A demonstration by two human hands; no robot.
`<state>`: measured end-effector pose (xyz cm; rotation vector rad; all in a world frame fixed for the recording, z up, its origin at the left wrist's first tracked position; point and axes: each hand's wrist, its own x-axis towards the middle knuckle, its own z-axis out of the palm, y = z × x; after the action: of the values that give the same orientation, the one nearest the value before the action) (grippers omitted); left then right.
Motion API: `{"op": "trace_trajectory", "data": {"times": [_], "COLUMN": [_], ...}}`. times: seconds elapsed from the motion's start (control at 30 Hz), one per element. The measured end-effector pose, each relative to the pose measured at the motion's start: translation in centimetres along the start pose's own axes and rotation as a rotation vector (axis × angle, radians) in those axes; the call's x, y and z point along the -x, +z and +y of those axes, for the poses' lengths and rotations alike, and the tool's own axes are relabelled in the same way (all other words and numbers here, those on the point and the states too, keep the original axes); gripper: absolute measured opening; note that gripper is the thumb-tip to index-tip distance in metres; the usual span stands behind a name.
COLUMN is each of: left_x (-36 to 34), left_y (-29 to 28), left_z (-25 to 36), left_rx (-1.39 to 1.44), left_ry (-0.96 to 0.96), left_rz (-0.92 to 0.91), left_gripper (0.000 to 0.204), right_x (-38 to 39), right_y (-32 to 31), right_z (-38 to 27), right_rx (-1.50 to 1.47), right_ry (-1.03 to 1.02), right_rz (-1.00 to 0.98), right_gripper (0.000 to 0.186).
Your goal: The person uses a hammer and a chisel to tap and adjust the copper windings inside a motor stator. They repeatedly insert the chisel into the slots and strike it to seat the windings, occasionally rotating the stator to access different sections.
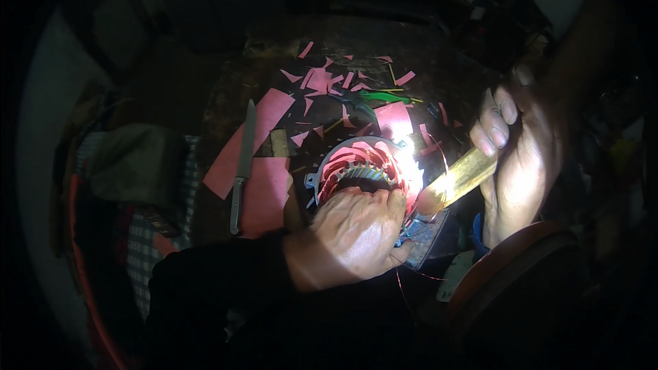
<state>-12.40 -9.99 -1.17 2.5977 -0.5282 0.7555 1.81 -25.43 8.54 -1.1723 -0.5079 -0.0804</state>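
A round metal motor stator, lined with pink slips and wound with copper wire, sits at the centre under bright light. My left hand is closed on its near side, fingers curled into the bore and partly hidden. My right hand, raised at the right, grips a flat, pale wooden stick, whose lower end is beside the stator's right side. Thin loose wires trail below the stator, over a dark block.
Pink offcuts, a green tool and larger pink sheets lie on the dark worktable. A knife rests on the sheets at left. A cloth bundle is further left; a round reddish object is at lower right.
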Motion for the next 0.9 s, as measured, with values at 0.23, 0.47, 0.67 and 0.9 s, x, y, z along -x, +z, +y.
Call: {"op": "trace_trajectory", "data": {"times": [0.23, 0.47, 0.67, 0.9], "left_x": [0.1, -0.4, -0.1, 0.1], "left_y": [1.0, 0.5, 0.9, 0.6], "left_z": [-0.3, -0.5, -0.4, 0.2], "left_rx": [-0.117, 0.061, -0.013, -0.040], "left_ry": [0.092, 0.006, 0.039, -0.084], "left_rz": [0.140, -0.198, -0.011, -0.278], "left_gripper": [0.053, 0.046, 0.051, 0.064], "right_x": [1.1, 0.0, -0.4, 1.1], "right_y": [1.4, 0.6, 1.0, 3.5], "right_z": [2.3, 5.0, 5.2, 5.1], "right_rx": [-0.010, -0.087, -0.234, 0.303], "right_ry": [-0.195, -0.054, -0.132, -0.134], "right_rz": [-0.211, -0.346, -0.421, -0.523], "right_gripper": [0.008, 0.018, 0.031, 0.034]}}
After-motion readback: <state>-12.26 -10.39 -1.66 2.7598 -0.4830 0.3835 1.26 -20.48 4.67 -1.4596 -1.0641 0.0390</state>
